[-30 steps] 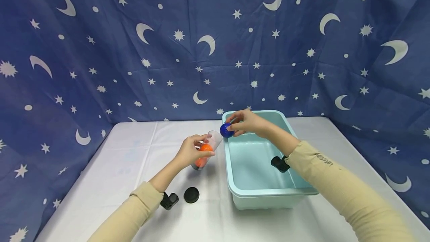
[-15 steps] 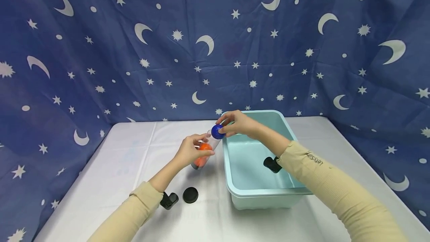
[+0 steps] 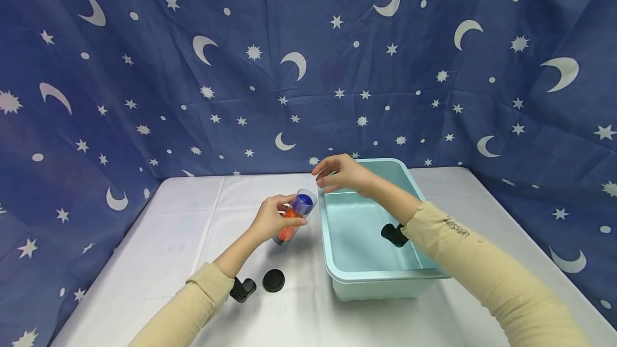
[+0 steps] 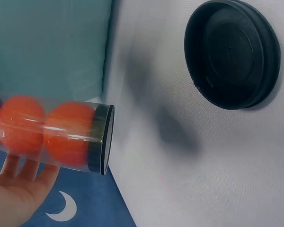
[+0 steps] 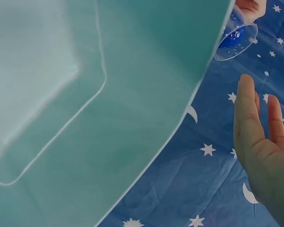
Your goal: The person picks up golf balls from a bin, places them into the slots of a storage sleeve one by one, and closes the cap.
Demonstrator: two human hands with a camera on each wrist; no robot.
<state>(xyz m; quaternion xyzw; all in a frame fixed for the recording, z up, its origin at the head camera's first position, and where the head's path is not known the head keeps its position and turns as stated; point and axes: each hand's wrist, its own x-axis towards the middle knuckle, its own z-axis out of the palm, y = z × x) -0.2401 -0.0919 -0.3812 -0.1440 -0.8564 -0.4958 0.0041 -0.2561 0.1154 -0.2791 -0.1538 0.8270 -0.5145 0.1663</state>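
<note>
From the head camera, the left hand (image 3: 273,219) has its fingers and thumb bent around a clear plastic tube (image 3: 302,210). The tube is tipped, its top leaning toward a pale blue-green bin (image 3: 378,277). A blue ball (image 3: 304,200) sits inside near the top, with orange balls (image 3: 286,233) under it. The right hand (image 3: 344,174) is up over the bin's left edge, near the tube but not touching it. Its fingers are a little bent and hold nothing. A round black lid (image 3: 273,280) lies on the white tablecloth (image 3: 168,261).

From the left wrist camera, two orange balls sit in a row in the tube, next to the black cap (image 4: 99,138) on its end.

From the right wrist camera, the blue ball shows inside the tube's clear rim.
</note>
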